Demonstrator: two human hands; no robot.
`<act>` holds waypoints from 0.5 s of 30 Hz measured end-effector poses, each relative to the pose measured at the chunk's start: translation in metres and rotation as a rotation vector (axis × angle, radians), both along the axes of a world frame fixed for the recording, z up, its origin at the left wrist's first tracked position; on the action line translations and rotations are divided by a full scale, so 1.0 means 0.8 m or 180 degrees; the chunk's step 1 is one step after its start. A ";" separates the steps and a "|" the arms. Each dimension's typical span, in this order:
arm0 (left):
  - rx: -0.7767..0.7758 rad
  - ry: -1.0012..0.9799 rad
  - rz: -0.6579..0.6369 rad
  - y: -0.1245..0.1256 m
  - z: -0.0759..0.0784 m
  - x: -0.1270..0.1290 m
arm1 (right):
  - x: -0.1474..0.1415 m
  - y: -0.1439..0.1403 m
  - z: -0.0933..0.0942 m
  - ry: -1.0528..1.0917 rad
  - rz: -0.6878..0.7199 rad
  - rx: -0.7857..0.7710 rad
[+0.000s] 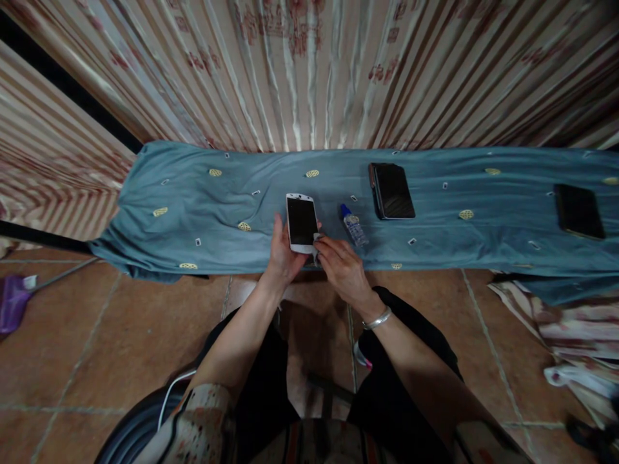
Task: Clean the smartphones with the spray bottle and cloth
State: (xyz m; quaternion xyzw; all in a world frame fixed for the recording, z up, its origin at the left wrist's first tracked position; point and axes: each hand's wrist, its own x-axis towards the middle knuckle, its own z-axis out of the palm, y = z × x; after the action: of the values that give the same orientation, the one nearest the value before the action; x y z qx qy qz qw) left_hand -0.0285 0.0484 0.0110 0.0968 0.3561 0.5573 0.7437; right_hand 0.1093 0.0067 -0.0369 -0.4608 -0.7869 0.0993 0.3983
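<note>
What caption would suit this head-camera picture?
Left hand holds a white phone over teal cloth; right hand touches its lower corner.

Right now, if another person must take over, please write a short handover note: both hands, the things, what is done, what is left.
Left hand: grips the white phone by its left edge, screen up, over the blue cloth.
Right hand: fingertips at the phone's lower right corner, pinching something small and pale; I cannot tell what.
Small blue-capped bottle lies just right of the phone.
Two dark devices lie further right: one, one, both untouched.
Done and left: cannot tell from this view.
</note>
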 end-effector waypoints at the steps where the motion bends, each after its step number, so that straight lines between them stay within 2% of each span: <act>1: -0.0013 -0.0019 -0.0043 0.001 -0.001 -0.001 | 0.000 0.000 -0.001 0.0084 -0.0013 -0.0042; 8: -0.0053 0.0022 -0.0063 0.003 -0.007 -0.001 | 0.002 0.001 -0.004 0.0818 -0.0165 -0.0528; 15: -0.0184 0.0197 -0.0198 -0.002 -0.008 0.007 | 0.005 0.010 -0.007 0.1115 -0.0306 -0.0670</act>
State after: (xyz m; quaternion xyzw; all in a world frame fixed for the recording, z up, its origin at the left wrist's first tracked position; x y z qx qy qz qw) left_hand -0.0229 0.0465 0.0047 0.1035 0.3917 0.5202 0.7518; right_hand 0.1129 0.0145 -0.0422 -0.5126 -0.6680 0.2405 0.4830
